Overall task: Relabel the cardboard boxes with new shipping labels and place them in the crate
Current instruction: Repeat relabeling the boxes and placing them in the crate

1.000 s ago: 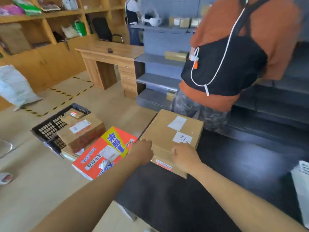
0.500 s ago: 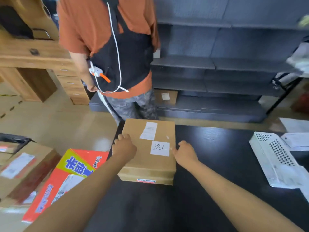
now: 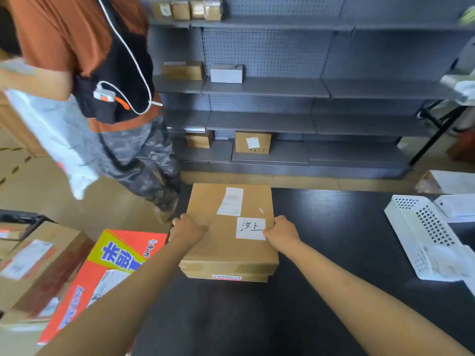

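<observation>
Since half a second back, my view has tipped up and more of the shelving shows; both hands have stayed on the same box, and the bystander has shifted further toward 10 o'clock.

Cardboard box point(image 3: 226, 242) lies flat on the black table point(image 3: 321, 291), dead centre, its long axis running 12 to 6. Left hand point(image 3: 186, 231) clasps the box's left edge at 9 o'clock, fingers curled over the rim. Right hand point(image 3: 281, 231) clasps the right edge at 3 o'clock, knuckles up, touching the corner of a white handwritten label point(image 3: 250, 228). So each grip is closed on the box. A second printed label point(image 3: 230, 201) sits just beyond, toward 12.

Off the table's edge at 8 o'clock: an orange and yellow printed carton point(image 3: 102, 273), beside it a brown taped box point(image 3: 38, 268). White perforated basket point(image 3: 426, 240) lies on the table at 3 o'clock. Grey shelving point(image 3: 282, 88) at 12 carries several small parcels. A person in an orange shirt point(image 3: 77, 34) stands at 10 o'clock.
</observation>
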Motion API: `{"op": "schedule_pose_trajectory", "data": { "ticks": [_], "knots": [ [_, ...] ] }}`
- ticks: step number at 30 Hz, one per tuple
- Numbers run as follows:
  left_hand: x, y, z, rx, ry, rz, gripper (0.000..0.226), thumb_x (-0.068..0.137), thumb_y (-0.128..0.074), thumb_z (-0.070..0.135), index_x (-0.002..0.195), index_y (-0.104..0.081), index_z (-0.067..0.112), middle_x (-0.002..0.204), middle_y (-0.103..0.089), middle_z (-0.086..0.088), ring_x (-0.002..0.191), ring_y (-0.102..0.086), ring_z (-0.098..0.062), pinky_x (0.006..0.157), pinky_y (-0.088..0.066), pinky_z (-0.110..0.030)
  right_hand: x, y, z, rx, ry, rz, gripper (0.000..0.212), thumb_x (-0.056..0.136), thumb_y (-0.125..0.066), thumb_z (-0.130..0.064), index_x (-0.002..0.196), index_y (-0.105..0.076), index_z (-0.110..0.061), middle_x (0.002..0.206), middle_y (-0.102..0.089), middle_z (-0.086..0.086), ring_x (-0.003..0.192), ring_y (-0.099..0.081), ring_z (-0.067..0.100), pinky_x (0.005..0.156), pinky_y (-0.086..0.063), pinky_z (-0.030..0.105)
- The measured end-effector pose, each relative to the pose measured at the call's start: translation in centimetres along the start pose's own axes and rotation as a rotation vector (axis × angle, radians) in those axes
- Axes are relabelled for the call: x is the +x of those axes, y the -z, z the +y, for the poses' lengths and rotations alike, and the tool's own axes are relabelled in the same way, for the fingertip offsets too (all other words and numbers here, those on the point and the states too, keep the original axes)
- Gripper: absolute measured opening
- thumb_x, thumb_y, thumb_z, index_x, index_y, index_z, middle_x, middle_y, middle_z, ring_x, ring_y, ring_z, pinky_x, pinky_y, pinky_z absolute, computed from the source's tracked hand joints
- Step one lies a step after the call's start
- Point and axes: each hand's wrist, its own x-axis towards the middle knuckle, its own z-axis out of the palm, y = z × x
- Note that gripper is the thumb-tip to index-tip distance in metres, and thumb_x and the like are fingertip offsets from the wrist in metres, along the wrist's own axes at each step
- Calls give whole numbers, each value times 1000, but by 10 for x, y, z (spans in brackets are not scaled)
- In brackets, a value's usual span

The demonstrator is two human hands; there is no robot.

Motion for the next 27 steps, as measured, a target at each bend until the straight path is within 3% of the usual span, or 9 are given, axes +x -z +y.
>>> {"op": "schedule_pose_trajectory", "data": {
  "ticks": [6, 11, 14, 19, 25, 27],
  "knots": [
    [-13, -12, 23, -39, -17, -9, 75, 85, -63, 43, 139, -31, 1, 140, -33, -18, 126, -41, -39, 100, -38, -45, -6, 19, 23, 64, -52, 60, 32, 89, -54, -16, 119, -54, -6, 117, -62, 10, 101, -60, 26, 73, -48, 30],
    [-26, -27, 48, -11, -93, -10, 69, 86, -61, 49, 133, -38, 4, 141, -33, -16, 121, -46, -35, 92, -42, -41, -10, 42, 51, 97, -78, 106, 28, 87, -52, -15, 113, -60, -8, 114, -65, 8, 99, -62, 26, 75, -51, 33],
    [-38, -39, 64, 1, -119, -24, 71, 86, -60, 49, 134, -37, 3, 142, -32, -16, 121, -45, -36, 95, -42, -43, -11, 57, 70, 112, -92, 129, 27, 88, -50, -14, 113, -59, -8, 114, -64, 9, 98, -61, 27, 71, -47, 30],
    [-62, -65, 107, -5, -144, -12, 70, 85, -61, 48, 132, -39, 2, 134, -36, -16, 119, -46, -37, 94, -43, -43, -2, 97, 112, 125, -91, 155, 28, 88, -46, -11, 112, -61, -7, 114, -64, 10, 101, -60, 29, 79, -51, 34],
    [-101, -112, 164, -50, -127, -15, 65, 86, -59, 44, 132, -38, 4, 134, -36, -15, 117, -46, -35, 88, -41, -40, 11, 153, 168, 112, -73, 144, 26, 90, -46, -12, 111, -62, -8, 113, -65, 10, 100, -61, 29, 77, -49, 32],
    [-112, -127, 180, -67, -121, -20, 65, 87, -60, 44, 133, -37, 4, 134, -35, -15, 118, -45, -35, 92, -44, -43, 12, 167, 186, 98, -84, 145, 26, 91, -47, -13, 112, -60, -7, 114, -64, 11, 101, -60, 29, 74, -47, 32]
  ]
}}
